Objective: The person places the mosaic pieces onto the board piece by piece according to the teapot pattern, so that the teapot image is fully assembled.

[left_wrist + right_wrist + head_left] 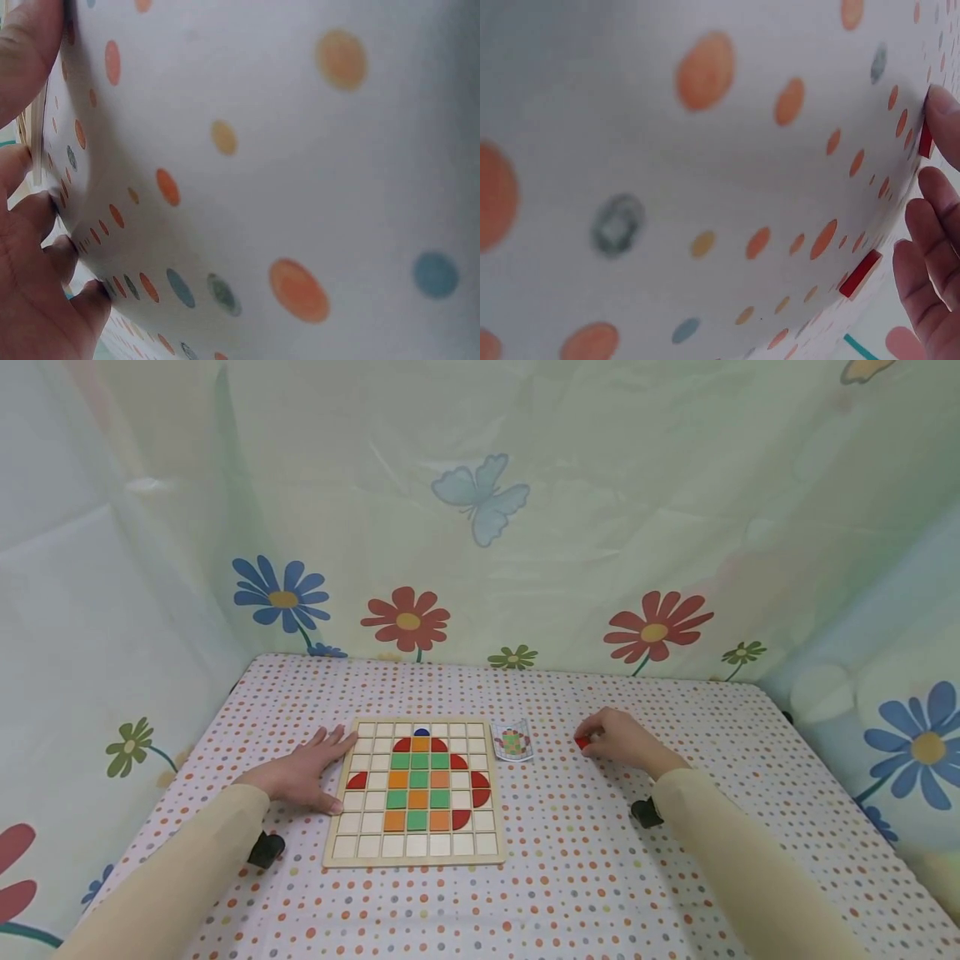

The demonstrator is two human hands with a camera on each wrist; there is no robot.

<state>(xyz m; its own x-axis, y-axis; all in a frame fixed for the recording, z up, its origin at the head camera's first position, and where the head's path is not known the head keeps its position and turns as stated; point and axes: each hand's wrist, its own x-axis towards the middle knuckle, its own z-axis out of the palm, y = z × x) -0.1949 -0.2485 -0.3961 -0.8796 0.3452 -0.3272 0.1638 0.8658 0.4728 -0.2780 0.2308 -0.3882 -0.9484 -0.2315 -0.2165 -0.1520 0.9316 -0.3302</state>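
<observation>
My left hand [303, 770] lies with spread fingers at the left edge of a wooden grid board [339, 852], its fingertips and thumb touching the frame. Green, orange and red tiles and a blue piece [422, 732] form a pattern on the board. To the right, my right hand [618, 739] is low over the table and pinches a small red tile [582, 742] at its thumb and fingertips. In the right wrist view, the thumb is against that red tile [926, 139]; a second red tile [861, 274] lies on the cloth beside the other fingers.
A small pattern card [513, 741] showing a similar design lies at the board's right edge. Dotted cloth [555, 877] covers the table, and flowered sheets [570, 527] hang behind and at both sides.
</observation>
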